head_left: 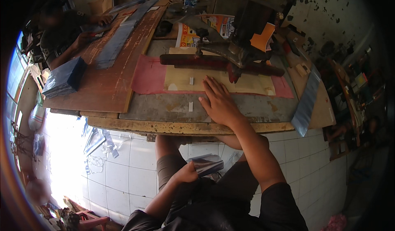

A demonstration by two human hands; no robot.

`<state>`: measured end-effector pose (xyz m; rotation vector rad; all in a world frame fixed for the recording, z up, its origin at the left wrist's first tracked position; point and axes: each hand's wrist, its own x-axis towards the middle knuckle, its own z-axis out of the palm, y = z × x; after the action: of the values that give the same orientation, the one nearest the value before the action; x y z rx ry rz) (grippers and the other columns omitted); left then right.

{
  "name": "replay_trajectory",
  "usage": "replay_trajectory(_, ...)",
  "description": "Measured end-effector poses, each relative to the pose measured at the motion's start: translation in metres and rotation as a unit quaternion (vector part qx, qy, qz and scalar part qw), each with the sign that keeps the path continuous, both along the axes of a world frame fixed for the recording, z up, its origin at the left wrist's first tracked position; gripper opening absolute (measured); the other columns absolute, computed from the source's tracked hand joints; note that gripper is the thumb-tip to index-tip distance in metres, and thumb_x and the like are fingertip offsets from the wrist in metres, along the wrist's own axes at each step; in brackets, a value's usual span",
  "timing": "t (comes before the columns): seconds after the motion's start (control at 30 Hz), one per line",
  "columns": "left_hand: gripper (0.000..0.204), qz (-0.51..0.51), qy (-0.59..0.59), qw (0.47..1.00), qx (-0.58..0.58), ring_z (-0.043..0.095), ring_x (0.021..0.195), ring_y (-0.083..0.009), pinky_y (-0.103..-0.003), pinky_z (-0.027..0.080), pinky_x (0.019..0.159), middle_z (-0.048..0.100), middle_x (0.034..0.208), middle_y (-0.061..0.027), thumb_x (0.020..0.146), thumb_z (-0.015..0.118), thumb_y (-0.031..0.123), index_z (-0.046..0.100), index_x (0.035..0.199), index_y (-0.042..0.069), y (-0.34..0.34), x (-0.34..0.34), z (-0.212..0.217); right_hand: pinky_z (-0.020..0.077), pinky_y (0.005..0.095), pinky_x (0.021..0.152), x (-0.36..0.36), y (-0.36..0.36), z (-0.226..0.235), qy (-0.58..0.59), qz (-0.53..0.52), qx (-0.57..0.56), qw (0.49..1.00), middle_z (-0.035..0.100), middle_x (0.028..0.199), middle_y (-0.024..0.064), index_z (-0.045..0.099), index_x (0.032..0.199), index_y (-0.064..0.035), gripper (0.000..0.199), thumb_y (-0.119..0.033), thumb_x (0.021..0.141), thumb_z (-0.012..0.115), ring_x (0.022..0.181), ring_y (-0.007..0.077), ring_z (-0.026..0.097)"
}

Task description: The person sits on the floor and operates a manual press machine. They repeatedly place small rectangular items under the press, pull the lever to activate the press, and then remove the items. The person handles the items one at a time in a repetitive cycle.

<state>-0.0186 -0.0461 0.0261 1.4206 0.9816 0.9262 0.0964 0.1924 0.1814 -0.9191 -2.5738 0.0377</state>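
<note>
My left hand (186,173) is low over my lap, its fingers closed round the edge of a bundle of shiny, see-through plastic sheets (209,164). My right hand (220,102) lies flat with spread fingers, its fingertips on a pale yellow sheet (255,84) and its palm toward the grey worktop (160,107). Under the yellow sheet is a pink sheet (149,72), showing at both ends. Just beyond my fingertips, the long dark red bar (181,60) of a metal press machine (230,46) spans the sheets. Two small white pieces are left of my right hand.
A brown board (111,83) to the left bears a stack of bluish plastic sheets (66,77) and long plastic strips (123,38). Another person's hands work at its far side. A plastic strip (306,101) hangs over the right edge. Plastic scraps (98,142) litter the tiled floor.
</note>
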Motion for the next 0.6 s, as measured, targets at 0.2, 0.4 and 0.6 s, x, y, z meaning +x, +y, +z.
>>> replay_trajectory(0.2,0.05,0.003,-0.006,1.0,-0.003,0.058,0.127,-0.0295,-0.035,0.042,0.109,0.065,0.131,-0.0196,0.081,0.05,-0.01,0.063,0.13,-0.001,0.0,0.003,-0.003,0.0232,0.0478,0.123,0.0,0.0,-0.001,0.0,-0.001,-0.001,1.0,0.034,0.158,0.0235,0.037,0.149,0.0061,0.062,-0.037,0.105,0.045,0.149,0.0341,0.029)
replay_trajectory(0.4,0.046,0.013,-0.072,0.996,-0.053,0.058,0.126,-0.0232,-0.034,0.041,0.11,0.065,0.131,-0.015,0.086,0.052,-0.011,0.061,0.13,-0.003,-0.002,0.005,0.005,0.0232,0.0483,0.123,0.0,0.0,-0.003,0.012,-0.003,0.002,1.0,0.035,0.157,0.0235,0.038,0.149,0.0064,0.062,-0.037,0.104,0.044,0.149,0.0346,0.03)
replay_trajectory(0.6,0.043,0.024,-0.044,0.998,-0.044,0.057,0.127,-0.0234,-0.036,0.041,0.11,0.065,0.13,-0.0154,0.089,0.052,-0.008,0.061,0.131,-0.002,-0.004,0.005,0.008,0.0247,0.0488,0.122,0.002,-0.002,-0.001,0.037,0.004,0.009,0.999,0.039,0.154,0.0244,0.042,0.145,0.0075,0.058,-0.034,0.103,0.047,0.147,0.036,0.034)
